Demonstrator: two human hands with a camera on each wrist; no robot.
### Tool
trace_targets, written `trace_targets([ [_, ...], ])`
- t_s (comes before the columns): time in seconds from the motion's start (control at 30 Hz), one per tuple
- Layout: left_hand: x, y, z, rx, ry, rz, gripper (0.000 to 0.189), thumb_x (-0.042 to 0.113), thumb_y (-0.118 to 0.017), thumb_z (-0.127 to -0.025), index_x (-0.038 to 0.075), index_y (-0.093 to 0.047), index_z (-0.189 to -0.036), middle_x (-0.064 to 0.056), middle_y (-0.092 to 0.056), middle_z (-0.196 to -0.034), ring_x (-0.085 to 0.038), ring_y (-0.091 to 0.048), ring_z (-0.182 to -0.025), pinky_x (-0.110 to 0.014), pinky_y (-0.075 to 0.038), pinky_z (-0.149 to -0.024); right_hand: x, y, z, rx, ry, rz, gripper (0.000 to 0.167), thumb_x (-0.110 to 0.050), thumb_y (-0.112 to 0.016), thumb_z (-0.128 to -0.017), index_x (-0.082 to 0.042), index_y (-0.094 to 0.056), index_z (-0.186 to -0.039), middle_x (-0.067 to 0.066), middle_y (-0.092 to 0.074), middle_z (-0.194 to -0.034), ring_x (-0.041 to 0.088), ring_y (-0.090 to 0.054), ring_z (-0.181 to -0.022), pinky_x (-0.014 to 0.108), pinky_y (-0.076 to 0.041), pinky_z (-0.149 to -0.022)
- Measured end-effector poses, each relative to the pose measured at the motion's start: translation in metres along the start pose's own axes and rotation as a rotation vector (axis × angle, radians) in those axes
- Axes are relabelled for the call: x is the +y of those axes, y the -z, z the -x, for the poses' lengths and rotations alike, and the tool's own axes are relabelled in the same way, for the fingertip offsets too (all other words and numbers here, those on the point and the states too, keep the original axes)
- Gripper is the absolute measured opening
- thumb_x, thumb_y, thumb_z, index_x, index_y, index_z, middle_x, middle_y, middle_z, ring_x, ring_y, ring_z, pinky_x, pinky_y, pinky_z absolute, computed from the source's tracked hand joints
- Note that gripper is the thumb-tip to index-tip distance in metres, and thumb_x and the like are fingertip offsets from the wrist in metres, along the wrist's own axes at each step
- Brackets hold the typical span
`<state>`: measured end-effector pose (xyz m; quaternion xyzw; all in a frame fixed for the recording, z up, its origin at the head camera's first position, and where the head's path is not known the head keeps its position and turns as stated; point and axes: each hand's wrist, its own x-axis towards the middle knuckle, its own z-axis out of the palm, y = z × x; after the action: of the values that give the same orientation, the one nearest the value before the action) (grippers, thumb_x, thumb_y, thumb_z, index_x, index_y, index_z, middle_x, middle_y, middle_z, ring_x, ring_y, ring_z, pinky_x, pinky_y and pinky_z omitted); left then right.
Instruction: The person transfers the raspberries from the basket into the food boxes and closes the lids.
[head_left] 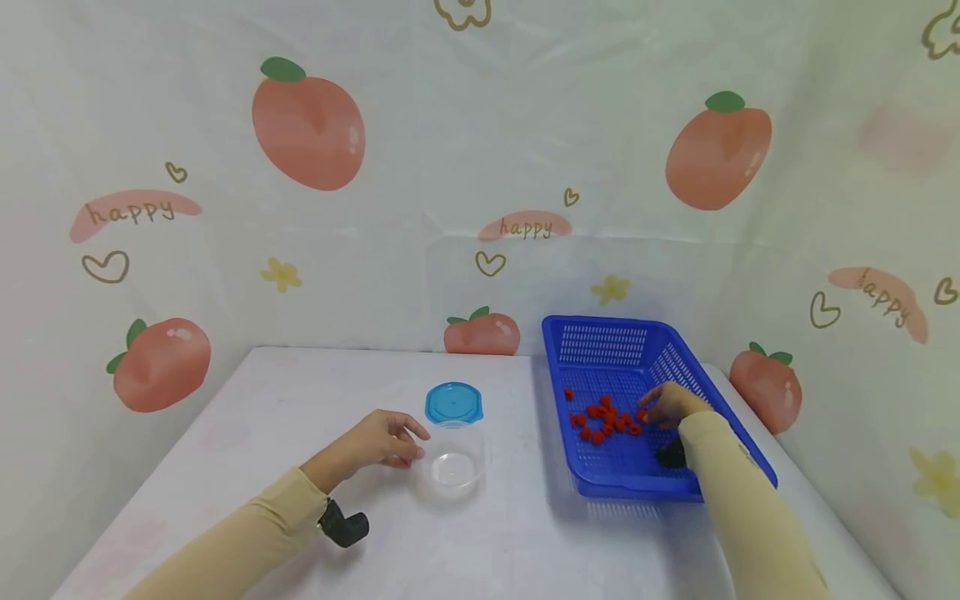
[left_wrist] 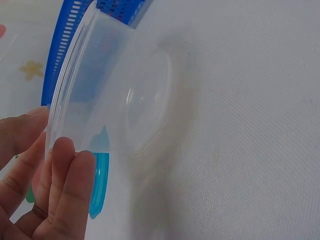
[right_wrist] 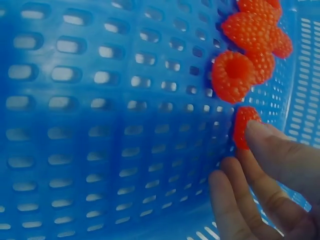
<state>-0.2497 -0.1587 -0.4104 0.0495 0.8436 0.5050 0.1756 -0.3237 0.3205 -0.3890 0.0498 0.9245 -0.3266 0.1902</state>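
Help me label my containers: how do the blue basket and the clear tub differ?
The blue basket is much larger than the clear tub. The basket is roughly rectangular, while the tub is rounded. The basket's walls are slotted, but the tub's are solid and see-through. Red berries lie in the basket; none show in the tub. Both are open-topped and stand on the white table.

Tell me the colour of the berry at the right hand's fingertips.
Bright red; the berry shows best in the right wrist view.
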Motion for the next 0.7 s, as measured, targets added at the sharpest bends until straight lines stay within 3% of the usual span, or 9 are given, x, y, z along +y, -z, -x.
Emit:
trace_targets([
  [0.33,0.0007,-0.0009,0.0009,0.017,0.020,-0.003,0.027,0.008,-0.075,-0.083,0.000,-0.067,-0.107,-0.007,-0.061,-0.078,-0.016,-0.062,-0.068,-0.031,-0.060,-0.070,-0.0001,-0.0029,-0.0021,0.014,0.052,0.075,0.018,0.007,-0.065,-0.084,0.012,-0.065,-0.101,0.016,-0.065,-0.091,0.021,-0.060,-0.080,0.034,-0.058,-0.070],
  [0.7,-0.0005,-0.0001,-0.0008,0.012,0.016,-0.002,0.027,0.009,-0.075,-0.082,0.000,-0.067,-0.107,-0.007,-0.061,-0.079,-0.016,-0.063,-0.068,-0.031,-0.060,-0.070,-0.0008,-0.0035,-0.0031,0.020,0.054,0.098,0.010,0.006,-0.067,-0.083,0.009,-0.065,-0.093,0.009,-0.066,-0.083,0.019,-0.058,-0.077,0.034,-0.057,-0.070],
])
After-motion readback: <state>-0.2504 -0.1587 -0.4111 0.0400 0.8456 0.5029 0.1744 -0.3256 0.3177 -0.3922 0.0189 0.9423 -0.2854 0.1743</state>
